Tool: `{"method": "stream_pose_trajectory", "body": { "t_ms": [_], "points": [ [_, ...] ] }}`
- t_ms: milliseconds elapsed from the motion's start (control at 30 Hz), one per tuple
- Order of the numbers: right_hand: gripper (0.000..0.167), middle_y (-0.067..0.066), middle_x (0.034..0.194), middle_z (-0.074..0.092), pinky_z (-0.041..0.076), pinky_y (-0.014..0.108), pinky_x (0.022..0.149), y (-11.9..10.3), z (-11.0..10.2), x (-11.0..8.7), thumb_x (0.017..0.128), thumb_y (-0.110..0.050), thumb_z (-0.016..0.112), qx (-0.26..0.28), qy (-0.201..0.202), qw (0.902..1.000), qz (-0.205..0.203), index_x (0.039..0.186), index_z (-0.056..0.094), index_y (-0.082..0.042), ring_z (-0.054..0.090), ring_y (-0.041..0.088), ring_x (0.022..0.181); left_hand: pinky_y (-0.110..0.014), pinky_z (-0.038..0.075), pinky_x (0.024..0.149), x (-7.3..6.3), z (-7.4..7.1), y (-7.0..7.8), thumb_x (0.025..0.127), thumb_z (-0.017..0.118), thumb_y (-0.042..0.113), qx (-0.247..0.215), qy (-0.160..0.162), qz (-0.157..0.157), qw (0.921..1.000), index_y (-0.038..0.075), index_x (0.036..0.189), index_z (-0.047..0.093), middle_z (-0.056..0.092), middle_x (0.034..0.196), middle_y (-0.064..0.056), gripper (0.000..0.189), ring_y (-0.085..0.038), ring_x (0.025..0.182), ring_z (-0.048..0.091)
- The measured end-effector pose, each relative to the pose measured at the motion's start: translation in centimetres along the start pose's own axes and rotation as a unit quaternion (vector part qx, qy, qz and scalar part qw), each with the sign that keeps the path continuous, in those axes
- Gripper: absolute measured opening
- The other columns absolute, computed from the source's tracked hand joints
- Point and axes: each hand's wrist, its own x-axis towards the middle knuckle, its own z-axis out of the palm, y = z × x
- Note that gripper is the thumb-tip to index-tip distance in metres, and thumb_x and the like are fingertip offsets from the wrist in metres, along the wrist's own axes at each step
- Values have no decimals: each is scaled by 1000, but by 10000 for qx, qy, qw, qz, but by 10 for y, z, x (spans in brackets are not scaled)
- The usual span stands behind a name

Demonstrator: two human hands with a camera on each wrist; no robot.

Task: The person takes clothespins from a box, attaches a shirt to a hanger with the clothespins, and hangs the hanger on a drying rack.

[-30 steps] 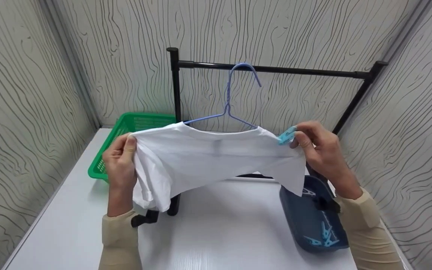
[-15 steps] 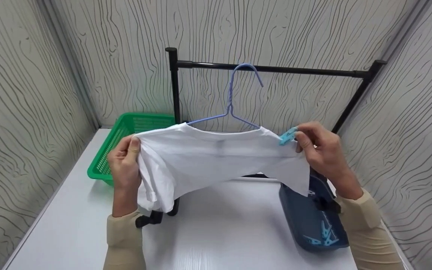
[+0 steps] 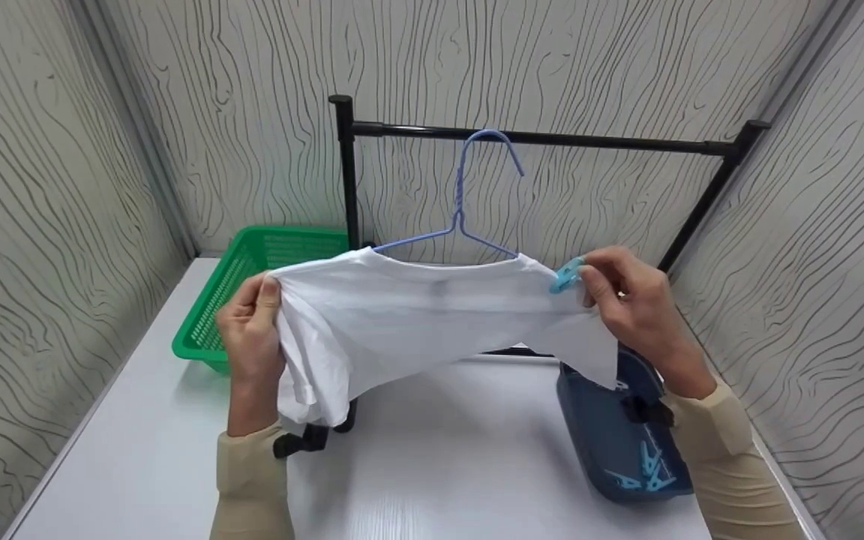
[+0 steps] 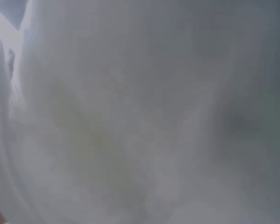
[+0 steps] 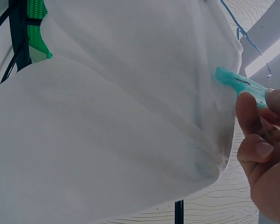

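A white T-shirt (image 3: 432, 315) is spread on a blue wire hanger (image 3: 459, 202), whose arms run under its neckline. At the shirt's left shoulder, my left hand (image 3: 250, 322) pinches the cloth between thumb and fingers. My right hand (image 3: 634, 300) pinches the handle end of a light blue clothespin (image 3: 567, 275). The clothespin's tip sits on the right shoulder edge, and the right wrist view shows its nose (image 5: 226, 75) over the cloth. White fabric (image 4: 130, 116) fills the left wrist view, hiding the left fingers there.
Behind the shirt stands a black rack with a horizontal rail (image 3: 589, 140); the hanger's hook overlaps it. A green basket (image 3: 207, 315) is at the back left. To the right, a dark blue tray (image 3: 597, 450) holds several clothespins (image 3: 649, 465). Patterned walls enclose the white table (image 3: 432, 480).
My left hand and the shirt have shifted slightly right since a second ago. Over the last half second, my right hand and the clothespin have moved a little left.
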Motion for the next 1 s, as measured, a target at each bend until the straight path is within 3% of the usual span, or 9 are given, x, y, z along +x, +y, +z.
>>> {"method": "stream_pose_trajectory", "body": {
  "t_ms": [333,700,1000],
  "points": [
    [22,7,78,66,45,14,51,0,3,-5,92,4,62,139,-119,9977,660,113,59,-1,54,5,56,-21,53,62,-1,-1,2,97,59,7,-104,-46,43,9999,2,95,72,71,86,-1,15,-11,72,63],
    [26,8,89,70,46,15,50,4,-1,-6,93,3,59,181,-399,9952,872,119,58,-3,59,9,52,-22,55,65,-1,-4,3,98,58,6,97,-138,6,9999,-1,97,72,72,87,-1,15,-11,73,64],
    [27,3,97,70,50,15,59,6,-2,-9,96,-8,62,-196,-925,9858,1387,122,57,-8,67,9,70,-21,54,62,-3,-5,6,97,59,5,135,-264,131,9995,-5,97,71,72,86,-1,15,-10,72,64]
  ]
}}
